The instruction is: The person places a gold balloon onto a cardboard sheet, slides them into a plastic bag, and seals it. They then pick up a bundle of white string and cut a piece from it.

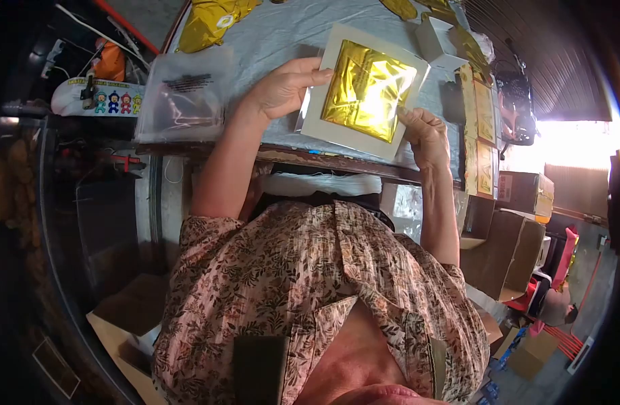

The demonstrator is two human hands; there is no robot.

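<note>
One gold foil sheet (pixel 368 90) sits on its white card (pixel 364 94), pinched by left hand (pixel 283 88) and right hand (pixel 424 135); finished cards (pixel 484 135) stack right, loose foil (pixel 208 23) waits far left.

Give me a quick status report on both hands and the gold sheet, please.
Left hand grips the card's left edge. Right hand pinches its lower right corner. Gold foil sheet lies on the white card. Plastic bag alongside, apart.

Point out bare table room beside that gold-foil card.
Bare grey cloth lies between the gold foil scrap and the card, above the left hand. Crowded: stacked gold sheets past the right hand; plastic bag at left.
</note>
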